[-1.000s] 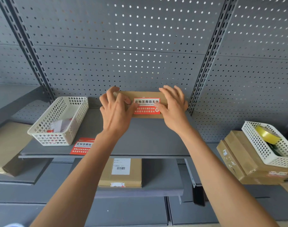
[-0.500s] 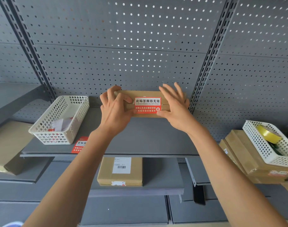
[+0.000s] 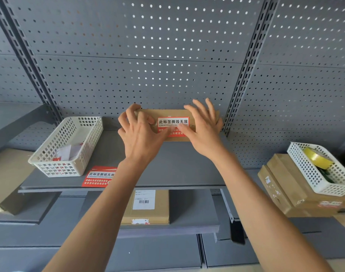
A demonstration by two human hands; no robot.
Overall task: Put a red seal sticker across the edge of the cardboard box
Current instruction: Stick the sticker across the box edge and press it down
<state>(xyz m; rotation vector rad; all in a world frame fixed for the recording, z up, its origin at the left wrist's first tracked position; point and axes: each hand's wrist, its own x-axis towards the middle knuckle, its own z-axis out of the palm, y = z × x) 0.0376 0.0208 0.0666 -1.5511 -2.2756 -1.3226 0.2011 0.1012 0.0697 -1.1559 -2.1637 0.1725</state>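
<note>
Up on the grey shelf (image 3: 167,169), against the pegboard, the cardboard box (image 3: 165,113) is resting while the red seal sticker (image 3: 173,124) is lying across its front edge. Both the left hand (image 3: 140,134) and right hand (image 3: 204,128) are pressing thumbs onto the sticker, fingers spread, gripping nothing.

The cardboard box (image 3: 163,113) is made of plain brown matt card. The seal sticker (image 3: 173,124) on it is printed paper or film, red and white, with a slight sheen. The shelf (image 3: 177,167) and the perforated back panel (image 3: 138,75) are formed of grey painted metal, smooth and matt. The left basket (image 3: 55,165) is moulded from white lattice plastic. The tape roll (image 3: 317,157) in the right basket (image 3: 315,177) is seen as glossy yellow.
</note>
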